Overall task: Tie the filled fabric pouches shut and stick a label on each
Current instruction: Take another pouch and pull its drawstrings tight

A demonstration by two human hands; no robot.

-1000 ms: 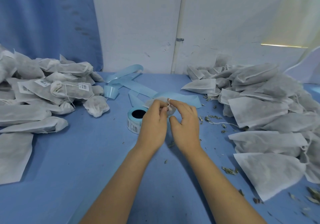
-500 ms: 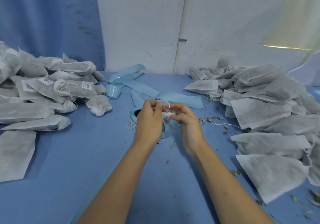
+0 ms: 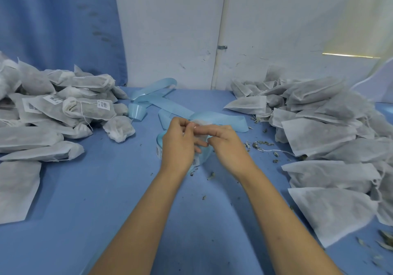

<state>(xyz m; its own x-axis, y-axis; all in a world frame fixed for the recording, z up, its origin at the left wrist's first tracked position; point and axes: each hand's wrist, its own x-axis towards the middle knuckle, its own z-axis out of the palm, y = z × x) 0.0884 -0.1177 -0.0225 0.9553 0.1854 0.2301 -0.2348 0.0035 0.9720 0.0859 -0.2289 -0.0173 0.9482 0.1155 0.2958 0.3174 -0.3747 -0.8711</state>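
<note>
The pouch (image 3: 201, 124) sits bunched between both hands, just above the label roll (image 3: 159, 147) at mid-table. The left hand (image 3: 180, 145) and right hand (image 3: 228, 147) pinch its white neck. They are closer together than a second ago and the string loop no longer shows, so the knot is probably cinching tight. At the left lie labelled pouches (image 3: 74, 109), at the right untied pouches (image 3: 319, 130).

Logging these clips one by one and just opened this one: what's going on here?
A person's left hand and right hand pinch a small white pouch over the blue table, just above the label roll, apparently tying it shut. The left pile holds tied pouches, several already labelled. The right pile lies mostly flat with no labels showing.
</note>
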